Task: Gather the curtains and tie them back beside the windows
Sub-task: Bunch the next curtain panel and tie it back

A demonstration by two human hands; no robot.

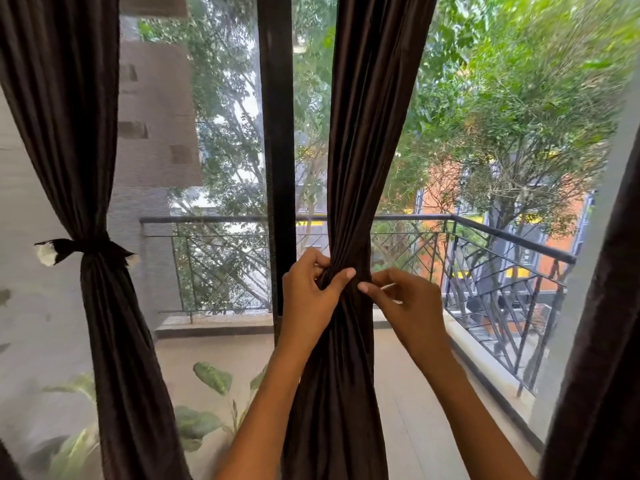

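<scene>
The middle curtain [360, 161] hangs dead centre, dark brown, bunched into a tight waist just in front of the black window frame [278, 133]. Left hand [308, 292] is wrapped round that waist from the left, thumb laid across the front folds, fingers curled in behind, a firm grip on the gathered cloth. Right hand [405, 303] comes in from the other side, fingertips pressed against the same bunch, and it pinches something thin and pale between thumb and fingers; what exactly that strip is, hard to tell.

Over on the left, the left curtain [69, 133] is already cinched, a dark tie-back [85, 247] knotted round it with its ends sticking out both ways. At the far right edge, another dark curtain [602, 341] hangs loose along the wall.

Beyond the glass there's a balcony floor, bounded by a metal railing [485, 230] that turns a corner to the right. Green leaves of a plant [211, 379] show low on the left, between the two curtains. Open glass on both sides of the held bunch, so both forearms have room either side.
</scene>
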